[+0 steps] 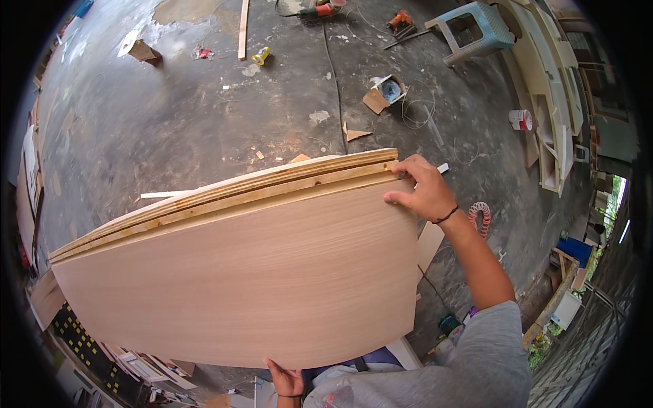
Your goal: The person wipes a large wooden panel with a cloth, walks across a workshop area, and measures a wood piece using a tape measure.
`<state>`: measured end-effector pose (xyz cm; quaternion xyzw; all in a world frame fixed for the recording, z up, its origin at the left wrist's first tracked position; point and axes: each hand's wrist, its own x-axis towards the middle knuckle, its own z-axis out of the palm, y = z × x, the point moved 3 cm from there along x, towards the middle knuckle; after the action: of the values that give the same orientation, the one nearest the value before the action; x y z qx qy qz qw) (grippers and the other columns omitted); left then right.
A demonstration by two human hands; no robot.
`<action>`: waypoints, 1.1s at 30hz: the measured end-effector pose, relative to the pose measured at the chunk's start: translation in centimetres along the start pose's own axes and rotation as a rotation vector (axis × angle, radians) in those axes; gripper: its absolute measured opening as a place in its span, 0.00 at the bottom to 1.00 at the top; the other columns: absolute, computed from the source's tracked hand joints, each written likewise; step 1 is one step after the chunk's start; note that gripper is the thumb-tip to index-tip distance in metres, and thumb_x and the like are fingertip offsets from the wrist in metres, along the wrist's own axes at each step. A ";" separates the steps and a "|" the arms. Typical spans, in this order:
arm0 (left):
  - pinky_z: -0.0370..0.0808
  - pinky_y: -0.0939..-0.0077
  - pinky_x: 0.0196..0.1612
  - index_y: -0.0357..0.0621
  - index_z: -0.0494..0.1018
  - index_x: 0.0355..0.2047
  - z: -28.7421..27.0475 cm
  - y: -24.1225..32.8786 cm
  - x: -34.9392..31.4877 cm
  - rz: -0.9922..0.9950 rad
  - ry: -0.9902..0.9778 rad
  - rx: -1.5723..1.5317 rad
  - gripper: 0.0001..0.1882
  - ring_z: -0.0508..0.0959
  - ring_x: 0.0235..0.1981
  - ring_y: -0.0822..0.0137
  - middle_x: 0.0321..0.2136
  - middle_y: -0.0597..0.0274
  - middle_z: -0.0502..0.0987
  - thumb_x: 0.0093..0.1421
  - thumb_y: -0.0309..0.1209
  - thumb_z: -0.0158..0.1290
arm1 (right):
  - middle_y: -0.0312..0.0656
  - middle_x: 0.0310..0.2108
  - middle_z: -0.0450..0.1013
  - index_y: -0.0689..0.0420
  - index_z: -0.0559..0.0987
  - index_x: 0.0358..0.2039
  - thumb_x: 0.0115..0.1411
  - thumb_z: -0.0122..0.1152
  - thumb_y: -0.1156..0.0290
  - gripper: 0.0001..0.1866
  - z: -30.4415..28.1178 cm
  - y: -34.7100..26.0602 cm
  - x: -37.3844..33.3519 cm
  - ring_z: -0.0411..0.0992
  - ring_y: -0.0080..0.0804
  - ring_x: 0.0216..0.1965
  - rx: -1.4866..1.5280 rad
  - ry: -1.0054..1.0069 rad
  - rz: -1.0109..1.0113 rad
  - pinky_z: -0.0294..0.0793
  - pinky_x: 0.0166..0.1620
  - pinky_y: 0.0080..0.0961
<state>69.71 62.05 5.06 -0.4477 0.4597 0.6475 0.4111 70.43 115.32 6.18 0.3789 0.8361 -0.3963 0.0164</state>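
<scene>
A large panel [252,279] with pale wood-grain faces spans the view in front of me, close to my body. Along its far side, layered wooden strips [258,191] form a thick edge with a dark gap between them. My right hand [423,187] grips the far right corner, its thumb on the grained face and its fingers bent over the strips. Down at the near edge, my left hand [283,378] holds the panel from below, partly hidden by it. A dark band circles each wrist.
On the grey concrete floor lie a red power tool [316,11], an orange tool [400,22], a black cable [332,75] and an open carton [386,94]. A blue-white stool [476,30] stands far right, near stacked boards [549,129] and a tin [520,120].
</scene>
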 end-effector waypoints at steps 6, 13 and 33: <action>0.73 0.67 0.48 0.56 0.57 0.58 0.0 0.0 0.2 -0.014 0.000 0.006 0.30 0.68 0.53 0.64 0.55 0.66 0.64 0.59 0.55 0.40 | 0.38 0.33 0.69 0.61 0.75 0.35 0.40 0.71 0.68 0.21 0.1 2.1 -0.4 0.67 0.25 0.30 0.125 0.016 0.146 0.70 0.36 0.20; 0.74 0.66 0.47 0.56 0.56 0.58 -0.7 -0.2 0.6 -0.012 -0.037 0.003 0.30 0.68 0.53 0.63 0.55 0.66 0.63 0.59 0.54 0.41 | 0.31 0.30 0.71 0.63 0.76 0.39 0.46 0.67 0.73 0.18 1.7 4.8 -1.9 0.66 0.16 0.29 0.576 0.023 0.335 0.67 0.34 0.14; 0.73 0.65 0.49 0.54 0.57 0.57 0.1 0.2 0.4 -0.004 0.050 0.007 0.30 0.67 0.53 0.64 0.54 0.65 0.65 0.59 0.54 0.42 | 0.35 0.29 0.74 0.62 0.78 0.35 0.50 0.61 0.76 0.10 1.9 5.2 -0.8 0.69 0.18 0.31 0.585 -0.043 0.251 0.68 0.36 0.15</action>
<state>69.42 62.20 4.70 -0.4632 0.4713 0.6336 0.4023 73.83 115.62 1.79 0.4591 0.6328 -0.6229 -0.0268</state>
